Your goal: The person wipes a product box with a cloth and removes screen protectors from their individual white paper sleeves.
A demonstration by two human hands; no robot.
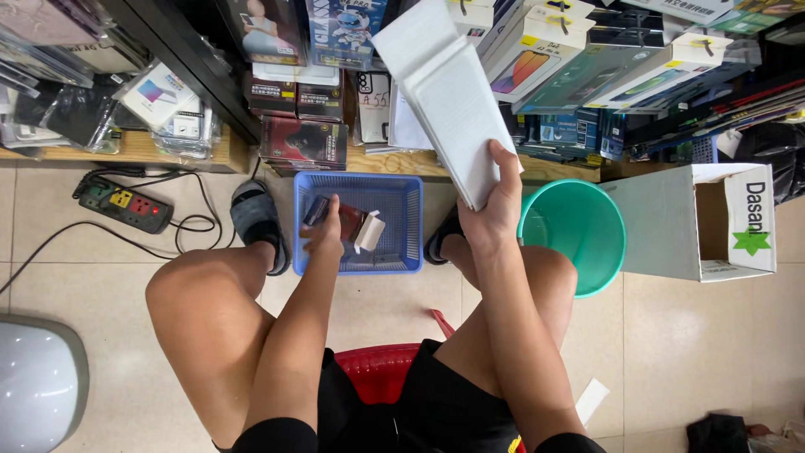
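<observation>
Two hands busy: your right hand (495, 210) is clamped on stiff, light white boxes (449, 92) — hold their lower edge; left hand (325, 235) closed on a small packet (352, 222) in the basket (394, 197).

One view only: a camera worn on the person's head, pointing almost straight down over the seated body. It looks along both forearms to the hands, so the left hand (325, 239) and the right hand (495, 201) sit near frame centre at close range. The thighs and the red stool (377, 369) fill the lower half, nearest the lens. The tiled floor (109, 277) spreads across the frame to either side. The upper edge reaches forward to the low wooden shelf (394, 161) stacked with packaged goods, seen obliquely and farthest away. The wide lens bends the outer margins. No second view exists, so no part of the scene is shared.
</observation>
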